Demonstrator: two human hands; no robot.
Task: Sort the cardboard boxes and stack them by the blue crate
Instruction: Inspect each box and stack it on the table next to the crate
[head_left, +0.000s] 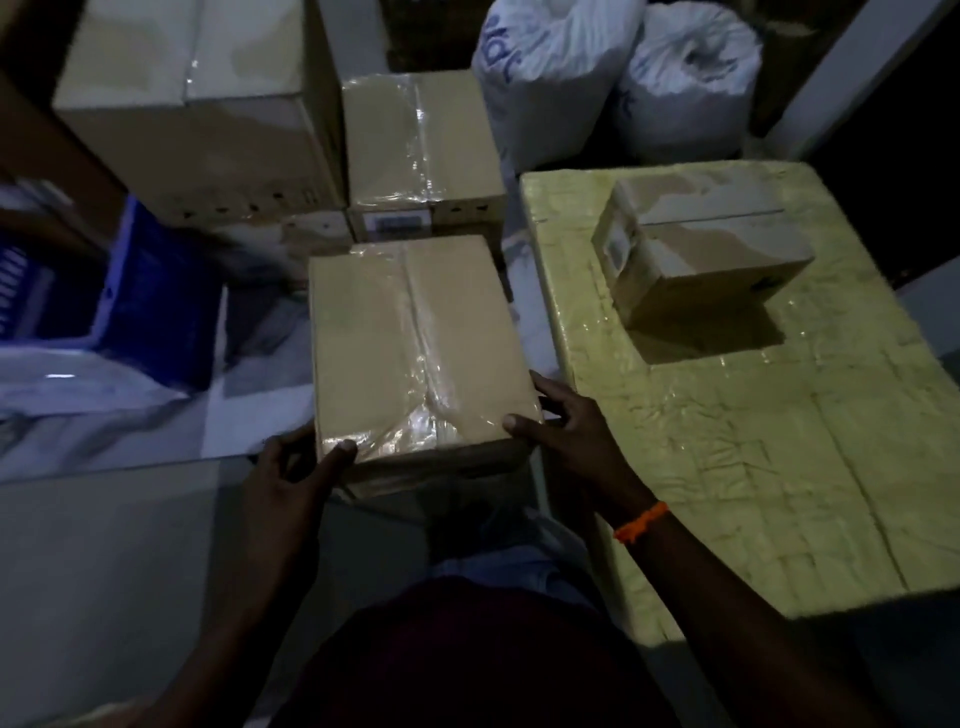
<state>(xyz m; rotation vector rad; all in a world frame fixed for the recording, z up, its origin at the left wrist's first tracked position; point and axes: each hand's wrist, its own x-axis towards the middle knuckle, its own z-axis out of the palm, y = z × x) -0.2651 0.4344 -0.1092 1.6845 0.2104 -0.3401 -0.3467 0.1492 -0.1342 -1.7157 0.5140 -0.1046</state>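
Observation:
A taped cardboard box (410, 343) sits in front of me, held at its near corners. My left hand (296, 467) grips the near left corner, thumb on top. My right hand (566, 426) grips the near right corner, fingers over the edge. The blue crate (150, 296) stands at the left. Behind the held box is a second taped box (421, 150) with a label on its front. A large box (192, 119) stands at the back left. A small box (701, 249) rests on the big yellow wrapped package (753, 441) at the right.
Two white sacks (556, 67) (691, 78) lean at the back. White plastic sheeting (78, 384) lies on the floor below the crate. Pale floor shows at the lower left. A dark wall edge runs along the far right.

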